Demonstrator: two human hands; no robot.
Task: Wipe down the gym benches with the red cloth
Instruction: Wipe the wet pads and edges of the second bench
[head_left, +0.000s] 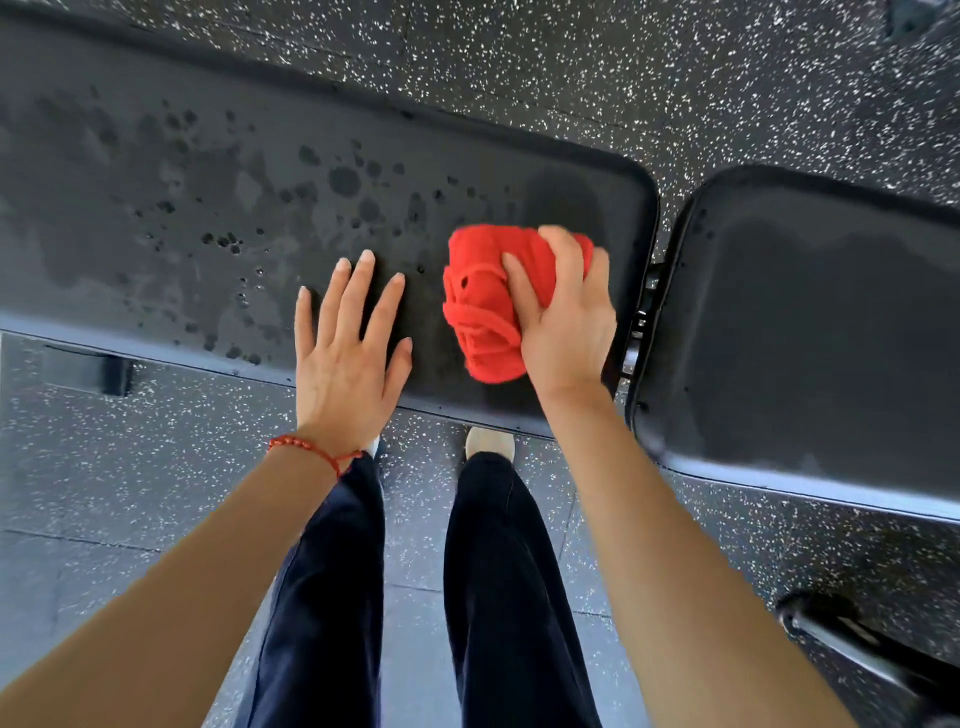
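Seen from above, a person stands at the near edge of a long black bench pad (218, 208), both arms stretched forward over it. The right hand (563, 317) grasps a bunched red cloth (483, 306), fingers curled over the top of it, and presses it onto the pad close to the pad's right end, between its near and far edges. The left hand (348, 343) lies flat just beside the cloth, fingers straight and spread, palm resting at the near edge. Around the cloth the surface looks smooth and matte, so that end seems wiped. Dark droplets and wet smears (343, 182) cover the pad's middle and left part, which judging from this remains to be wiped. A second pad (810, 332) sits to the right across a narrow gap with a hinge bracket (641, 317); it shows a faint streaky sheen and whether it has been wiped cannot be told. Nothing lies on the wet stretch except the left hand, which sits in the cloth's path leftward. Speckled rubber floor (649, 73) surrounds the bench, with dark trousers (498, 571) below.
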